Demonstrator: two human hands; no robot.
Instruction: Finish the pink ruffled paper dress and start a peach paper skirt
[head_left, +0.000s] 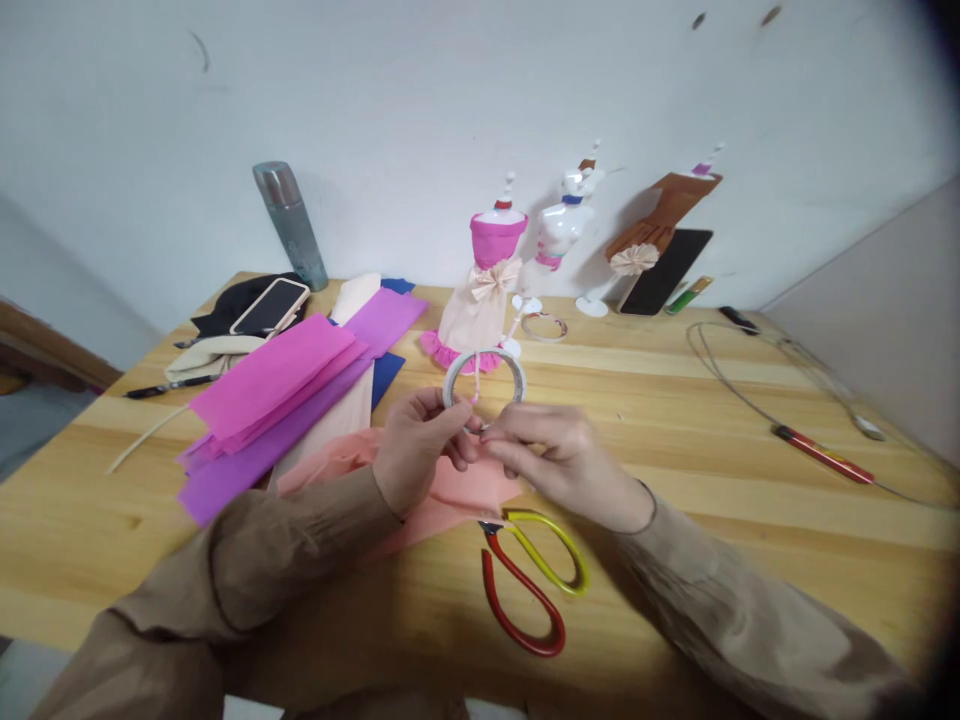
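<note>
A roll of tape (519, 372) stands on edge between my hands. My left hand (420, 440) is closed on its lower left side. Thumb and finger of my right hand (551, 455) pinch at the lower right of the roll; a tape end there is too small to make out. Below them, salmon crepe paper (469, 490) spreads over the table. Scissors (525, 580) with one red and one yellow handle lie nearest me, their blades hidden under the paper. Behind the roll stands a small dress form (480, 290) in a pink and cream paper dress with a bow.
Folded pink paper (277, 380) and purple paper (262, 450) lie left, near a phone (271, 306) and a bottle (291, 225). Other forms, a bare white one (564, 228) and one in a brown dress (664, 215), stand at the back. A red corded tool (825, 455) lies right.
</note>
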